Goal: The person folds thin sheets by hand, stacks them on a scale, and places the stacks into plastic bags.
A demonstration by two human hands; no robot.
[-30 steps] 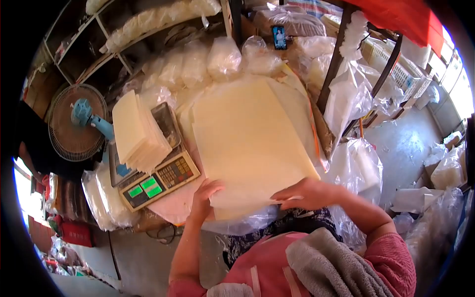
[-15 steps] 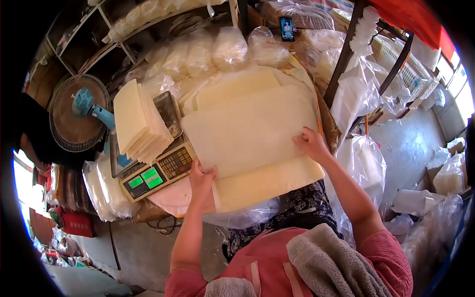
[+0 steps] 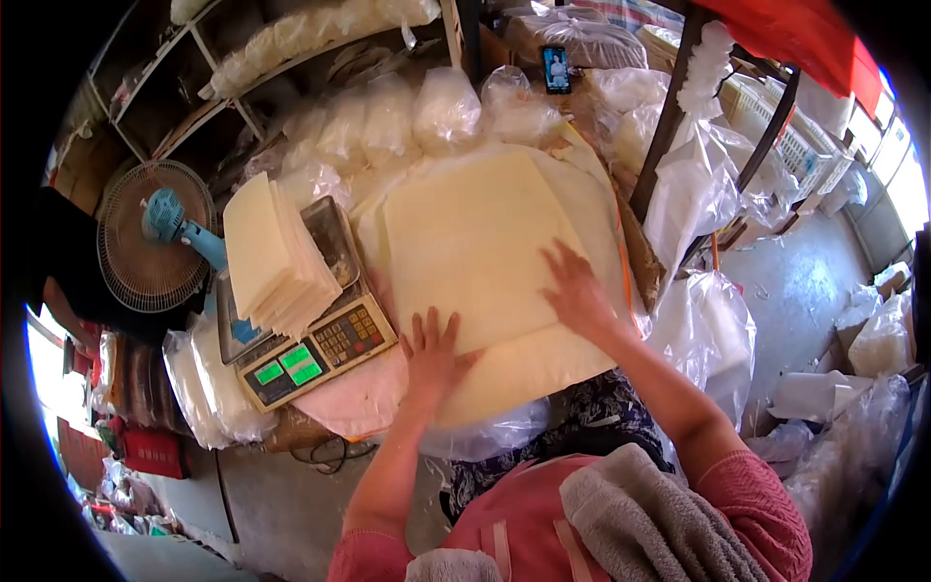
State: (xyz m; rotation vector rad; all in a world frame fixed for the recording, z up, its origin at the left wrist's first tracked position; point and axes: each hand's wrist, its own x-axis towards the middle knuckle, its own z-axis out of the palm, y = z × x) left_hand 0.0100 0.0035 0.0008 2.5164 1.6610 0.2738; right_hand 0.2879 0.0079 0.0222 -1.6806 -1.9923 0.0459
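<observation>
Thin cream-coloured sheets (image 3: 475,242) lie spread on the cloth-covered work surface in front of me, one over another. My left hand (image 3: 432,357) rests on the near left part of the sheets with its fingers spread. My right hand (image 3: 579,291) lies on their right side, fingers also apart. Neither hand holds anything. Left of the sheets stands a digital scale (image 3: 330,339) with lit green displays. A folded stack of similar sheets (image 3: 267,257) sits tilted on its metal pan.
Several clear plastic bags (image 3: 446,107) of pale goods line the back. A phone (image 3: 557,70) stands behind them. At the left is a fan (image 3: 155,236), with a dark-clothed person beside it. A dark post (image 3: 669,121) and hanging plastic bags (image 3: 713,325) are on the right.
Both hands have gone from closed at the sheet's edges to open and flat on it. The left moved right, the right slightly inward. The top sheet now lies differently, its edges shifted.
</observation>
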